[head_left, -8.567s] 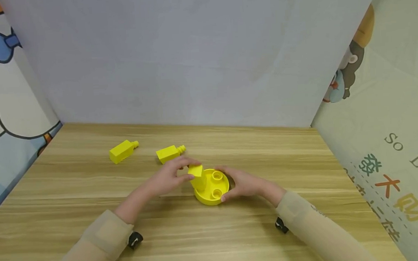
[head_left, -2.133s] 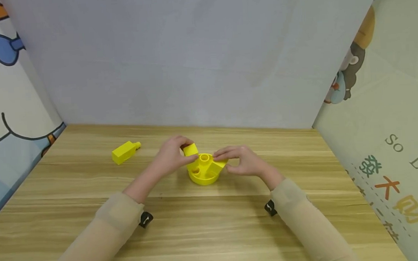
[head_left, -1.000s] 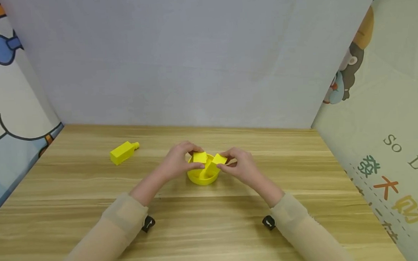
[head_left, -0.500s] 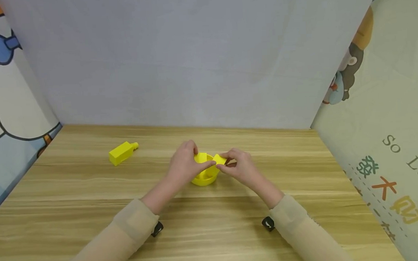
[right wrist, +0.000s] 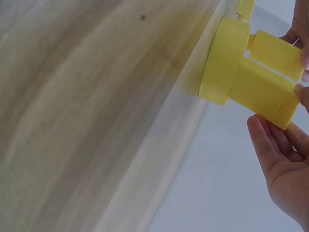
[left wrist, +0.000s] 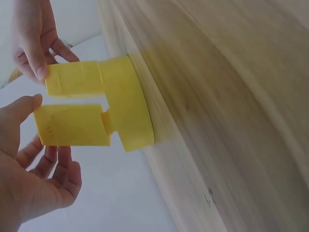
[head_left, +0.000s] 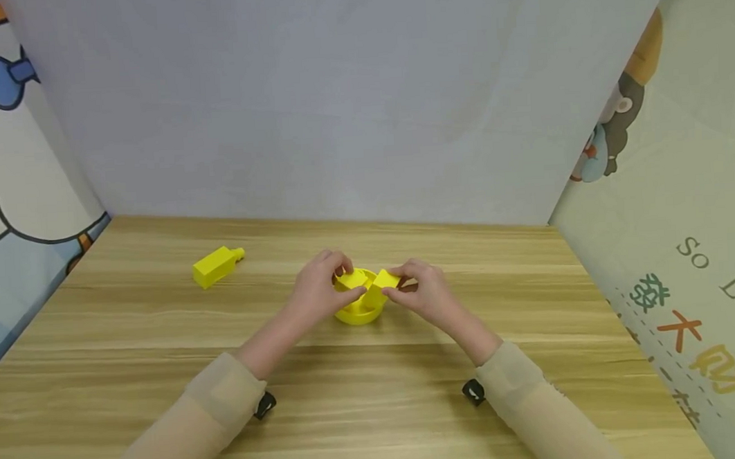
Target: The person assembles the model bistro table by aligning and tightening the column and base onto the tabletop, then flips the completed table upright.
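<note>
A round yellow base (head_left: 360, 318) with a raised rim sits on the table between both hands. My left hand (head_left: 316, 287) grips the free end of a square yellow block (left wrist: 72, 124) between thumb and fingers. This block stands upright over the base, and a short stretch of its narrow neck shows between block and base. With thumb and fingertips, my right hand (head_left: 425, 289) holds a second yellow block (right wrist: 264, 92), whose lower end meets the base with no neck showing. The sockets inside the base are mostly hidden by the blocks.
Another yellow block (head_left: 215, 266) with a threaded neck lies on its side at the back left of the wooden table (head_left: 377, 409). A pale cloth wall (head_left: 324, 107) rises behind the table, and printed cloths hang at both sides.
Eight seconds ago two blocks lay loose; one now stands in the base. Over the last second the left hand has turned its block back and forth, while the right hand keeps its hold.
</note>
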Motion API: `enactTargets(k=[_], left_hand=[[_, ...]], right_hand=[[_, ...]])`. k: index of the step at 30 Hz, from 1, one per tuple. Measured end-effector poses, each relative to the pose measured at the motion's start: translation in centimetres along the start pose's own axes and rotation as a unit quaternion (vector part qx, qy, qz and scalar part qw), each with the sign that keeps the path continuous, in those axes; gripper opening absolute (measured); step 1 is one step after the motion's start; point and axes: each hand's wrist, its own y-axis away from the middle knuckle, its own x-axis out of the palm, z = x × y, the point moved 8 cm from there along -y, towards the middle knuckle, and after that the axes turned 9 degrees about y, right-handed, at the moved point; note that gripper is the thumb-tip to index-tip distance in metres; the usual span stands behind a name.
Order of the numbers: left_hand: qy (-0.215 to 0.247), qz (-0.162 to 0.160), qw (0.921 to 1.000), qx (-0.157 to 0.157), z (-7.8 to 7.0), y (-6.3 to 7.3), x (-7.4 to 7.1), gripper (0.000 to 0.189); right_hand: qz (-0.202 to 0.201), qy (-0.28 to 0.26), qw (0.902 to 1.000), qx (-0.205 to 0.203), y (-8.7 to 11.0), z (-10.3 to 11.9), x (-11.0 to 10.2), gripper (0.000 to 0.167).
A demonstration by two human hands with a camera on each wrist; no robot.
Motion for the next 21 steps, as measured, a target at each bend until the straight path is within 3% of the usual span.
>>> enactTargets(k=[6,9,17,21], left_hand=[[0.016,0.056,0.9968,0.056,0.3,0.5,-0.7,0.028],[0.039,0.084,0.9933,0.069,0.9,0.6,-1.3,0.029],[0.054,0.126,0.9871,0.084,1.9,1.0,-2.2,0.037],[0.056,0.116,0.9904,0.05,2.2,1.2,-2.3,0.048]], right_hand=[[0.006,-0.004,1.0,0.003,0.0,-0.1,0.0,0.033],[0.006,-0.003,1.0,0.004,0.0,-0.1,-0.1,0.033],[0.007,0.003,0.9999,0.007,0.1,0.0,-0.2,0.033],[0.009,0.002,0.9999,0.005,0.1,0.1,-0.2,0.033]])
